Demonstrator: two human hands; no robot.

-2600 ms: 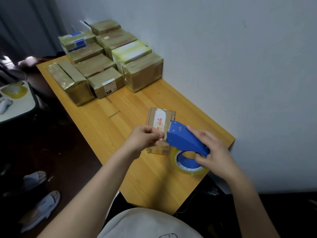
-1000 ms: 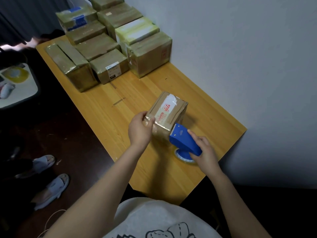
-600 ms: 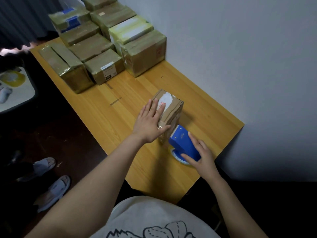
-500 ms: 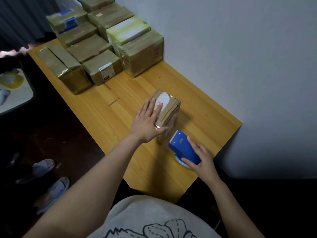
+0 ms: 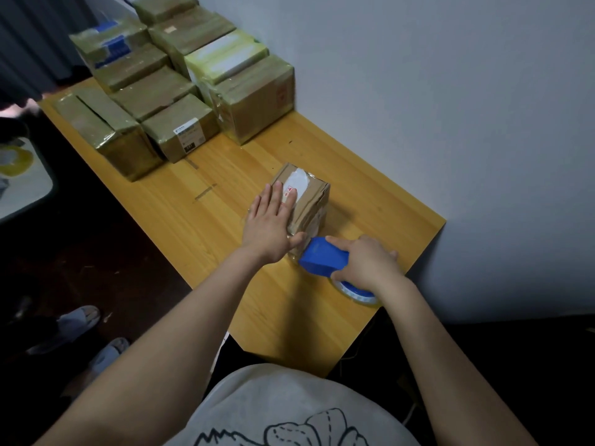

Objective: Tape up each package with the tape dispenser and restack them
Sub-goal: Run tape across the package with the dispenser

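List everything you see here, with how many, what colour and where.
small package: one, brown cardboard with white label, mid-table
tape dispenser: one, blue, at the package's near end
taped packages: nine visible, greenish-brown, table's far end
table: one, yellow wood, against the wall
wall: pale grey, right
slippers: two, pale, dark floor at left
shirt: one, light grey, printed, bottom edge
left grip: bare hand, flat on the small package
right grip: bare hand, holds the tape dispenser
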